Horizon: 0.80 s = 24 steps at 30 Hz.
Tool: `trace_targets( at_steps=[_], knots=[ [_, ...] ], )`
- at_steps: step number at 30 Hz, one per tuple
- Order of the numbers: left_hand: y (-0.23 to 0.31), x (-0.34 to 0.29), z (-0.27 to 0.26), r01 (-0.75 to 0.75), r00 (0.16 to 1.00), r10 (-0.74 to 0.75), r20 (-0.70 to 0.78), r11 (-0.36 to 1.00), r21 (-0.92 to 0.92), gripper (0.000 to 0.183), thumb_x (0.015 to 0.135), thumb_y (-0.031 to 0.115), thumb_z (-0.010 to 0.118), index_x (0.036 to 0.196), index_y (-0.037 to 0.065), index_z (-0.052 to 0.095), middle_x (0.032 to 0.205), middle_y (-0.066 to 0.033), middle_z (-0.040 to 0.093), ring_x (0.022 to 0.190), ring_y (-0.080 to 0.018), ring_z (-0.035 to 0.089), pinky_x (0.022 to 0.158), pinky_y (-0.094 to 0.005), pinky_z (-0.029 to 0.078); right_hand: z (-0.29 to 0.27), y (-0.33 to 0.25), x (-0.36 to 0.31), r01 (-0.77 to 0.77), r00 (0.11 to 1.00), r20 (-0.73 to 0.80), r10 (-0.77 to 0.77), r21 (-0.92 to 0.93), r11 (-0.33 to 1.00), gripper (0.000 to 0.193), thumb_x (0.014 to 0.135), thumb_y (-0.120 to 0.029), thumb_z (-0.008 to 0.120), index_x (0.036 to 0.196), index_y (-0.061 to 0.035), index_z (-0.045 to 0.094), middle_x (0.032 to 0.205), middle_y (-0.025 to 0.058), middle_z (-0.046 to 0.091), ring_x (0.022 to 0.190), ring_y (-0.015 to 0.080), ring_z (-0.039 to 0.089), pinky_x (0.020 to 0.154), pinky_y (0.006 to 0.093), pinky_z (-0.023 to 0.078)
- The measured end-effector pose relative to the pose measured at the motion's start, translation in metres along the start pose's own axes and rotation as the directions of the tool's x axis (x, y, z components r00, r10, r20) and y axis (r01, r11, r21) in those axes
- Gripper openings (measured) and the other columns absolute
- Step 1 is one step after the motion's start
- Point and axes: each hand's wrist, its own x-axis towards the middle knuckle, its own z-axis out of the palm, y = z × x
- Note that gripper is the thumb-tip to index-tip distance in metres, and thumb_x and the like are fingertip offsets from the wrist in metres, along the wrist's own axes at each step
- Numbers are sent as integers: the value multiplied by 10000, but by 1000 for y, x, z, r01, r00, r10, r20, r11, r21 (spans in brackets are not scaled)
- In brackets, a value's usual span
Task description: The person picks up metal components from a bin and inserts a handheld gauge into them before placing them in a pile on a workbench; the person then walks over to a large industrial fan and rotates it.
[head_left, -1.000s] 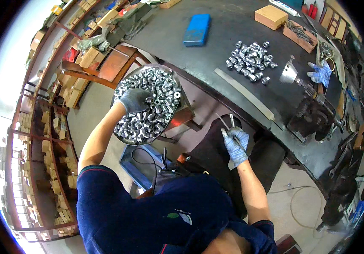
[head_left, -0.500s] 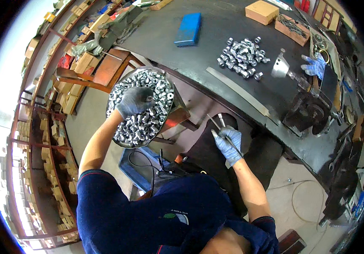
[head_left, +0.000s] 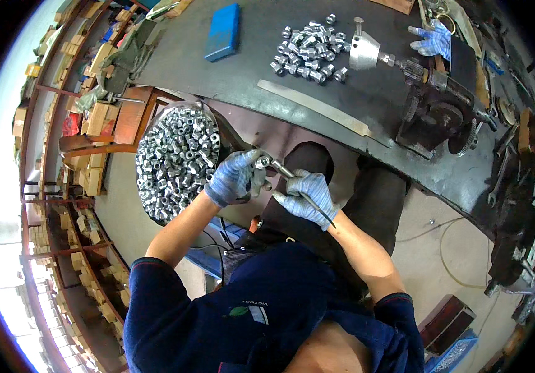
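My left hand, in a blue-grey glove, pinches a small shiny metal fitting above my lap. Close to its right, my gloved right hand is wrapped round a slim metal rod tool with a pointed tail. A bright cylindrical end sticks out of that hand toward the fitting. Whether the two touch, I cannot tell. To the left stands a round metal pan heaped with similar fittings. A smaller pile of fittings lies on the dark workbench.
The workbench carries a blue box, a flat file and a geared hand-crank device with a loose glove behind it. A wooden chair is beyond the pan. Box-filled shelves line the left side.
My left hand has left the pan and come right, bringing a fitting beside the tool. My right hand has moved slightly left. The view has shifted, so the bench appears farther left and higher.
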Motion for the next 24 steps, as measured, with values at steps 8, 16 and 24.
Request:
trace_targets(
  at_steps=[8,16,24],
  knots=[
    [20,5,2,-170,981,181,72,613,772,217,874,156,592,960,-42,616,738,-76,633,538,-84,566,485,-212,468,-2,0,0,47,992,122,-19,-231,972,320,640,-290,740,496,-91,536,526,129,503,494,294,525,462,377,424],
    [20,4,16,-256,966,191,174,635,729,160,846,79,616,968,-24,615,846,-61,644,711,-86,598,592,-223,511,3,4,-2,-37,998,62,30,104,994,323,658,-276,735,502,-89,522,538,133,507,490,302,515,463,377,420],
    [36,12,-7,-313,786,448,426,-307,899,205,682,98,657,875,65,597,737,-125,587,671,-312,587,604,-382,475,-14,0,2,114,989,-98,-108,67,991,283,605,-198,739,489,-98,500,487,92,483,507,297,523,527,356,447]
  ],
)
